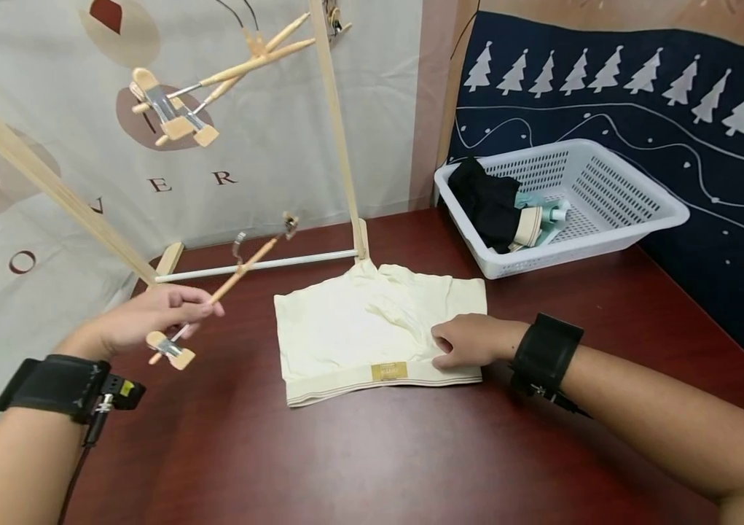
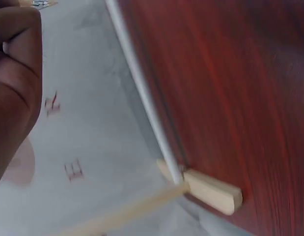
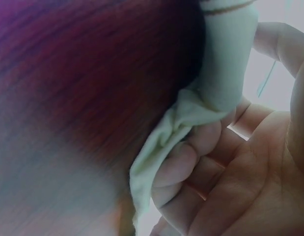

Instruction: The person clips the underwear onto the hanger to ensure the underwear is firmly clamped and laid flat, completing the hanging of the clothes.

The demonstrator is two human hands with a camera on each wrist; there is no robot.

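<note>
A cream pair of shorts (image 1: 365,324) lies flat on the dark red table (image 1: 358,459), waistband toward me. My right hand (image 1: 445,347) rests on its right front corner. In the right wrist view its curled fingers (image 3: 191,157) bunch the cream fabric (image 3: 223,73). My left hand (image 1: 204,310) grips a wooden clip hanger (image 1: 240,273) by its stick, left of the shorts. A wooden clip (image 1: 171,351) hangs at its near end just under the hand. In the left wrist view only the side of the left hand (image 2: 14,73) shows.
A wooden drying rack stands at the table's back, with an upright post (image 1: 335,131), a white bottom bar (image 1: 260,265) and a foot (image 2: 213,192). A second clip hanger (image 1: 178,117) hangs high on it. A white basket (image 1: 614,211) with dark clothes (image 1: 486,200) sits back right.
</note>
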